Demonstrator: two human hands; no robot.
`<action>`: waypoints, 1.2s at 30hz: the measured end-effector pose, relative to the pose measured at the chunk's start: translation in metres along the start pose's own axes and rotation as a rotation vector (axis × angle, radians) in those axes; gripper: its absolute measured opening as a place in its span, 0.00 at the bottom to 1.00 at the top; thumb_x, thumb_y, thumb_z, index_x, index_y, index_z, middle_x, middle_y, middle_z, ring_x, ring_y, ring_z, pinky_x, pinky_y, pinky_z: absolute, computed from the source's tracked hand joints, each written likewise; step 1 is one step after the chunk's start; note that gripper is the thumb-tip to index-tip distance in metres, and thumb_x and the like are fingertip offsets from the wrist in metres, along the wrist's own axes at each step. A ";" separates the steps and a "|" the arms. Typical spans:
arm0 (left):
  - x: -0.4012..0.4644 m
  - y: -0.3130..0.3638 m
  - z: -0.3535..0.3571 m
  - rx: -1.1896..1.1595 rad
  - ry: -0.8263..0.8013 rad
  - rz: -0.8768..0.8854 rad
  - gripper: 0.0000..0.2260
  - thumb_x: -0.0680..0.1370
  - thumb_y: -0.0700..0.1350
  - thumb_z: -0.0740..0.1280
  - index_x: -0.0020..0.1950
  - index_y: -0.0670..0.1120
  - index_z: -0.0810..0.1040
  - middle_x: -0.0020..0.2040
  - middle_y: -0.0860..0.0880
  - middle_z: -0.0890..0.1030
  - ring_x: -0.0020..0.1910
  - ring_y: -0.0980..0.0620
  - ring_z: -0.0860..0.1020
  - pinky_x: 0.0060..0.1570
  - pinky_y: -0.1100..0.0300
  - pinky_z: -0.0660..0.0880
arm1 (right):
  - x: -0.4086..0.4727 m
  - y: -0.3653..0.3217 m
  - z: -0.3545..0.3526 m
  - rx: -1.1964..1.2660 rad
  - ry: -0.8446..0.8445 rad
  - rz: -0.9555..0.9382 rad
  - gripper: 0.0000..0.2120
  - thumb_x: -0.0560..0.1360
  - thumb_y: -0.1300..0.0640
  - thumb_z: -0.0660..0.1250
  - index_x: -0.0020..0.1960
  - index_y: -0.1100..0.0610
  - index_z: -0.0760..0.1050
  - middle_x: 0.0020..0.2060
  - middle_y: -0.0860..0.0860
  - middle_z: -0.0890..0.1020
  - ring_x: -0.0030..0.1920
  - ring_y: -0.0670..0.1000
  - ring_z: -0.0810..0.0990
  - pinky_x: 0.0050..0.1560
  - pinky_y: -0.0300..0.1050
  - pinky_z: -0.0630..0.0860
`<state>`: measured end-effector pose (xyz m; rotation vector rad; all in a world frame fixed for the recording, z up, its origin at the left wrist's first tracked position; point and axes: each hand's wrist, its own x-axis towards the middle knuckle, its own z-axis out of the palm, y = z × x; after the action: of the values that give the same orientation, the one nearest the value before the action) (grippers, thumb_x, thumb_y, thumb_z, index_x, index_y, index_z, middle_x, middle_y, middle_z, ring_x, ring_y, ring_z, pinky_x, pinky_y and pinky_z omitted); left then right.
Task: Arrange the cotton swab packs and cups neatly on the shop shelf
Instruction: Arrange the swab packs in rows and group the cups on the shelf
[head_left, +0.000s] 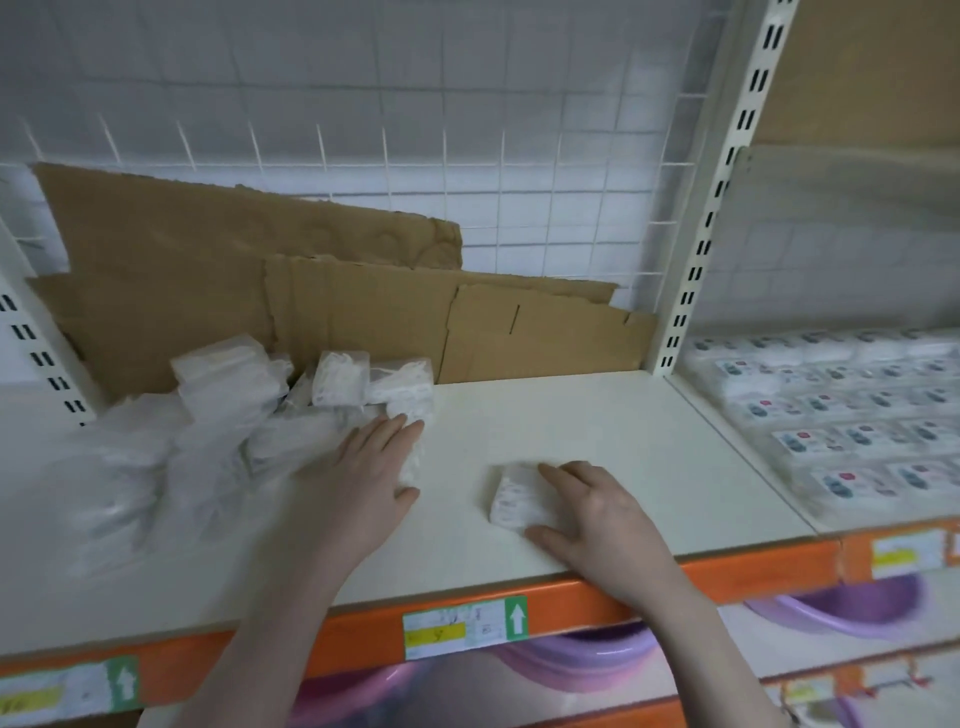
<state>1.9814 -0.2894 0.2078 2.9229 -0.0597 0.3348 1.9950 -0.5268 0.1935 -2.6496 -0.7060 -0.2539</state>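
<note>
One cotton swab pack (519, 496) at lower centre, grasped by right hand (597, 514) for placing; left hand (371, 480) flat, fingers released, steadying piled packs (363, 387) centre-left.

You get soft, even, rather dim light with only faint shadows under both hands. Wide-angle bending curves the upright post (727, 171) and the orange shelf edge (571, 597). Blur smears the packs at right (852, 415) and the plastic at left (130, 467).
</note>
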 end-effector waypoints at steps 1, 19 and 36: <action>0.002 0.001 -0.001 0.015 -0.004 0.010 0.30 0.79 0.48 0.62 0.76 0.53 0.49 0.77 0.55 0.50 0.75 0.55 0.48 0.71 0.62 0.46 | 0.000 0.001 -0.001 -0.003 0.001 0.007 0.31 0.72 0.44 0.66 0.71 0.56 0.66 0.61 0.52 0.73 0.63 0.53 0.70 0.64 0.41 0.64; 0.025 -0.001 -0.016 -0.233 0.160 -0.080 0.27 0.68 0.57 0.74 0.64 0.50 0.72 0.60 0.51 0.76 0.56 0.49 0.75 0.50 0.56 0.72 | 0.003 0.010 -0.006 -0.080 -0.016 0.033 0.29 0.75 0.42 0.63 0.72 0.53 0.63 0.63 0.49 0.71 0.63 0.50 0.69 0.62 0.39 0.63; 0.009 0.005 -0.019 -0.384 0.157 -0.220 0.22 0.69 0.55 0.73 0.61 0.51 0.75 0.56 0.51 0.76 0.57 0.49 0.74 0.51 0.56 0.69 | 0.010 0.015 -0.014 -0.105 -0.072 0.114 0.26 0.73 0.44 0.64 0.68 0.53 0.66 0.60 0.50 0.73 0.60 0.51 0.70 0.58 0.40 0.65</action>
<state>1.9857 -0.2903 0.2289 2.4860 0.1980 0.4584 2.0101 -0.5401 0.2046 -2.7994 -0.5760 -0.1691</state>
